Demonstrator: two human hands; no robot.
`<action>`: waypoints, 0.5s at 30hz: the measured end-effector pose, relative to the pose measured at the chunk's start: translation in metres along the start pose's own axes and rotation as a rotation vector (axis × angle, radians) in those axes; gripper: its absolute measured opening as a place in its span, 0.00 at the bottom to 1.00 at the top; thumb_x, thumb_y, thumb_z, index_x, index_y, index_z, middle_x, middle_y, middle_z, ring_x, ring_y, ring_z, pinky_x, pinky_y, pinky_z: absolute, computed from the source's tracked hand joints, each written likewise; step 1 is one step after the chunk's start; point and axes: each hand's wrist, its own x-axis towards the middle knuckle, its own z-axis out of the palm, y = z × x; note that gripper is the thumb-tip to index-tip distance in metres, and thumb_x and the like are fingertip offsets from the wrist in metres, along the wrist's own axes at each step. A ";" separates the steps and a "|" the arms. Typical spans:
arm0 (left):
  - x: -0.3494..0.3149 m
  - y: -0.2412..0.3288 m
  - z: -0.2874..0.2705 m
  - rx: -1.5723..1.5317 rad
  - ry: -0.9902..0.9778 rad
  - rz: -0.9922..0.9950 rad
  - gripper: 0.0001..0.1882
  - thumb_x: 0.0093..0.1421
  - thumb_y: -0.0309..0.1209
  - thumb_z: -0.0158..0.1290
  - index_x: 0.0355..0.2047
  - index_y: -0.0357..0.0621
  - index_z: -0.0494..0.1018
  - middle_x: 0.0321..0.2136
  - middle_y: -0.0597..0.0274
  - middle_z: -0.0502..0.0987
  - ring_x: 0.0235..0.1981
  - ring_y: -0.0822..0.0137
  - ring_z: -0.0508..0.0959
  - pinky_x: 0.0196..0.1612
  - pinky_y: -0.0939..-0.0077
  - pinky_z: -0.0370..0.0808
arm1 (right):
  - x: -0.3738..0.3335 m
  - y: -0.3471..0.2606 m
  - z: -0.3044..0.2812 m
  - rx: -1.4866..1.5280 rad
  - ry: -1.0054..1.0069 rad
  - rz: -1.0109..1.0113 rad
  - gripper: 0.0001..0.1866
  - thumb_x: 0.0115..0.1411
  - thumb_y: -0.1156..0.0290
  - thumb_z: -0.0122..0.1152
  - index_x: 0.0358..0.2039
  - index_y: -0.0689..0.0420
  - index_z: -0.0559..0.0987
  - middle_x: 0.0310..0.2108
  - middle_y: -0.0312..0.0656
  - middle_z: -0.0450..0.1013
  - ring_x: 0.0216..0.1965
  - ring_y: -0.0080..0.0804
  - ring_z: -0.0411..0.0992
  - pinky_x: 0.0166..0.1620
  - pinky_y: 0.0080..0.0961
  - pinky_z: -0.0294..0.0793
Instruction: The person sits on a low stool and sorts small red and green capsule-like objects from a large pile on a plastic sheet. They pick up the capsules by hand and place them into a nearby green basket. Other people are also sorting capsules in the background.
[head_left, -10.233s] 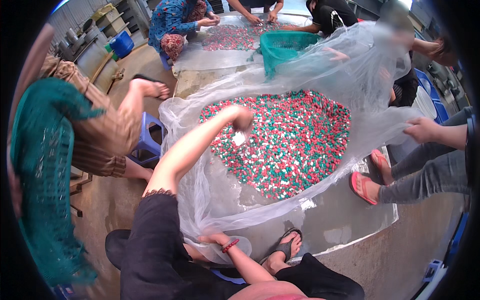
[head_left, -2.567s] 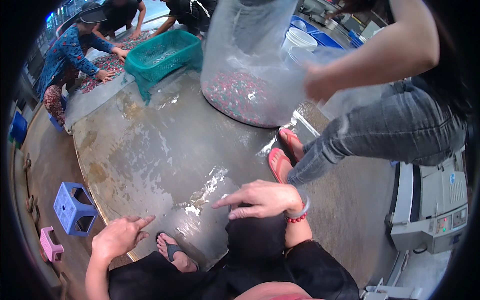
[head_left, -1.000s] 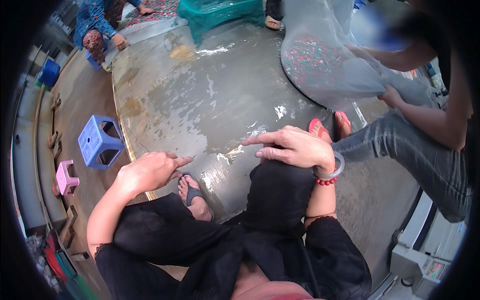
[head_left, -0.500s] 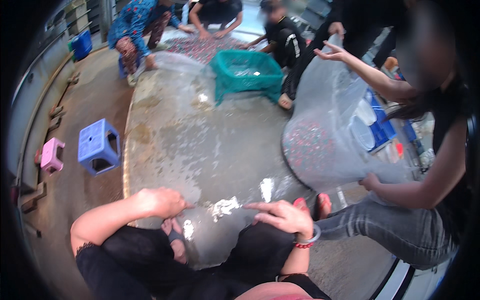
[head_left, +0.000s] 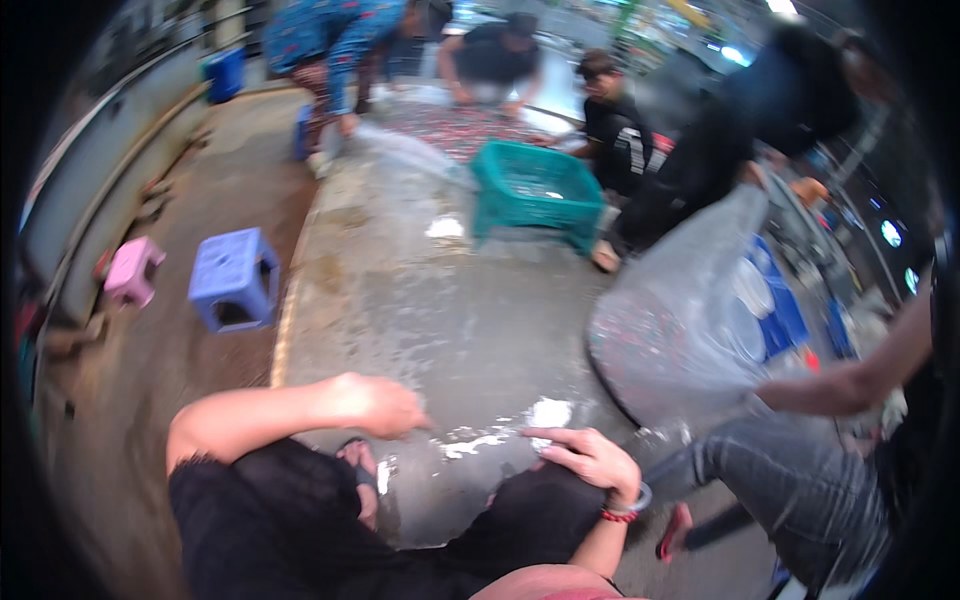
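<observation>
My left hand [head_left: 388, 407] hovers over the near part of the wet grey surface [head_left: 420, 300], its index finger stretched out and the others curled. Nothing shows in it. Across from it, my right hand [head_left: 592, 460] is over my knee, fingers stretched toward the left hand and holding nothing. A grey bangle and a red bead bracelet [head_left: 619, 516] circle the right wrist. Between the hands, bright reflections lie on the wet surface.
A co-worker at right holds a clear plastic bag [head_left: 690, 320] with small red and green bits. Farther off stand a green basket [head_left: 535, 205] and people around a heap of coloured bits [head_left: 460, 130]. Blue [head_left: 235, 280] and pink [head_left: 135, 272] stools stand at left.
The view has tilted up and shifted left. The co-worker's raised hand at right has left the view, and the bag's top has sunk. The person in blue has risen. My hands keep nearly the same pose.
</observation>
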 end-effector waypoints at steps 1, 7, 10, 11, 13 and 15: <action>0.002 0.007 -0.007 -0.025 -0.039 0.043 0.23 0.59 0.40 0.46 0.55 0.49 0.63 0.39 0.51 0.75 0.44 0.51 0.73 0.44 0.59 0.71 | -0.004 0.002 0.002 -0.013 0.011 0.007 0.21 0.61 0.62 0.46 0.54 0.53 0.68 0.29 0.42 0.77 0.35 0.34 0.75 0.43 0.27 0.69; 0.013 0.024 -0.009 -0.104 -0.005 0.159 0.22 0.59 0.38 0.47 0.51 0.41 0.65 0.36 0.45 0.75 0.40 0.47 0.74 0.41 0.58 0.71 | 0.012 -0.003 0.011 -0.028 0.023 -0.017 0.19 0.61 0.62 0.47 0.51 0.54 0.71 0.28 0.43 0.77 0.35 0.33 0.75 0.42 0.26 0.69; 0.032 0.031 -0.014 -0.011 -0.074 0.071 0.19 0.58 0.38 0.48 0.41 0.33 0.70 0.33 0.44 0.76 0.38 0.46 0.75 0.38 0.57 0.72 | 0.012 0.000 0.011 -0.047 0.023 -0.034 0.19 0.62 0.62 0.47 0.51 0.54 0.71 0.29 0.44 0.77 0.35 0.34 0.75 0.42 0.26 0.69; 0.037 0.034 -0.015 -0.015 -0.062 0.062 0.18 0.58 0.38 0.48 0.39 0.31 0.70 0.32 0.44 0.76 0.38 0.46 0.75 0.38 0.56 0.72 | 0.010 0.001 0.010 -0.051 0.027 -0.038 0.19 0.62 0.62 0.47 0.51 0.54 0.71 0.29 0.44 0.77 0.35 0.34 0.75 0.42 0.26 0.69; 0.042 0.037 -0.017 -0.020 -0.042 0.044 0.19 0.58 0.38 0.48 0.33 0.28 0.71 0.28 0.44 0.76 0.36 0.45 0.75 0.37 0.55 0.72 | 0.007 0.001 0.008 -0.056 0.035 -0.047 0.19 0.62 0.62 0.47 0.51 0.53 0.71 0.29 0.44 0.77 0.35 0.35 0.75 0.42 0.26 0.69; 0.043 0.039 -0.021 -0.014 -0.062 0.034 0.19 0.57 0.38 0.49 0.36 0.30 0.71 0.31 0.45 0.75 0.38 0.46 0.74 0.38 0.56 0.72 | 0.001 0.001 0.007 -0.043 0.055 -0.036 0.18 0.61 0.66 0.48 0.50 0.57 0.72 0.28 0.43 0.77 0.34 0.32 0.74 0.42 0.25 0.69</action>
